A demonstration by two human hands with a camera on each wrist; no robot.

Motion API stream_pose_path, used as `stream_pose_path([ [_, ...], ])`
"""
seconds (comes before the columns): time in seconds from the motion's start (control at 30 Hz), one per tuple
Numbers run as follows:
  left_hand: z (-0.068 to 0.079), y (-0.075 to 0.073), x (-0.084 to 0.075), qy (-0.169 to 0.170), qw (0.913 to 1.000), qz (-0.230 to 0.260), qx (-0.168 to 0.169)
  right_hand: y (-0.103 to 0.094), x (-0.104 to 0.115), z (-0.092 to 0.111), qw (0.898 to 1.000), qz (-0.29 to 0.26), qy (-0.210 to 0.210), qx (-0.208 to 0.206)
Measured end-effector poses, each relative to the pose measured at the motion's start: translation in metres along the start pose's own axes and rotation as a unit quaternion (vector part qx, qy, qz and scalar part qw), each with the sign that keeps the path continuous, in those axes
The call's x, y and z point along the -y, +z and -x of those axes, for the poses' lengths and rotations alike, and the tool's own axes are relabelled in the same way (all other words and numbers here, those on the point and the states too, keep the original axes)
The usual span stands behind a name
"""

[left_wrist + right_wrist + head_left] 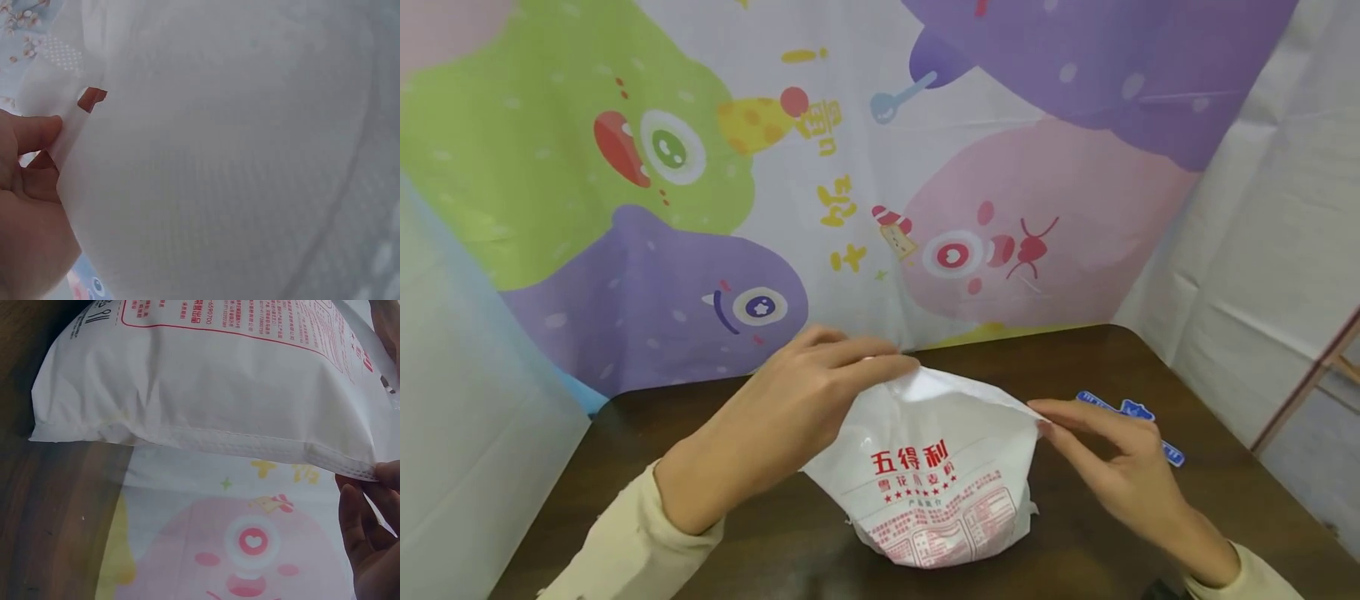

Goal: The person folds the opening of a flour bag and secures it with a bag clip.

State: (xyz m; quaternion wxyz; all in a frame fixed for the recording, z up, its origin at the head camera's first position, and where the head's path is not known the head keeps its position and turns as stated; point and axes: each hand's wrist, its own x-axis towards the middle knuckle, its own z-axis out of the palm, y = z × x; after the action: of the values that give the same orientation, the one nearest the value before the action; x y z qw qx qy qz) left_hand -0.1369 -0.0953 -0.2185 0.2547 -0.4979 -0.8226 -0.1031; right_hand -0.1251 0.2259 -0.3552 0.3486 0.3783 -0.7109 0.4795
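The bag (936, 475) is stood on the table (625, 467) — its top pinched by left hand (775, 425) and right hand (1120, 467) — still unopened

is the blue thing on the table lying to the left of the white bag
No, in the head view the blue object lies on the table to the right of the white bag, behind the right hand.

You have one white bag (936, 467) with red print, one blue clip (1131, 412) and one dark wooden worktop (1225, 483) before you, with your two hands (790, 417) on the bag.
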Motion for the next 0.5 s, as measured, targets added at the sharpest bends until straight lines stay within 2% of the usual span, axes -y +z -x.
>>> stream_pose_path([
  [0.13, 0.005, 0.0, 0.005, 0.0, 0.999, 0.045, -0.004, 0.002, 0.002, -0.002, 1.0, 0.009, -0.012, -0.006],
  [0.3, 0.011, -0.003, 0.012, 0.005, 0.9918, 0.128, -0.007, 0.004, 0.009, -0.011, 0.998, -0.008, -0.061, -0.013],
  [0.43, 0.015, -0.002, 0.012, 0.013, 0.9901, 0.137, -0.025, 0.004, 0.012, -0.016, 0.994, -0.039, -0.103, -0.013],
  [0.5, 0.017, 0.0, 0.009, 0.02, 0.9912, 0.124, -0.041, 0.004, 0.013, -0.017, 0.994, -0.044, -0.104, -0.007],
])
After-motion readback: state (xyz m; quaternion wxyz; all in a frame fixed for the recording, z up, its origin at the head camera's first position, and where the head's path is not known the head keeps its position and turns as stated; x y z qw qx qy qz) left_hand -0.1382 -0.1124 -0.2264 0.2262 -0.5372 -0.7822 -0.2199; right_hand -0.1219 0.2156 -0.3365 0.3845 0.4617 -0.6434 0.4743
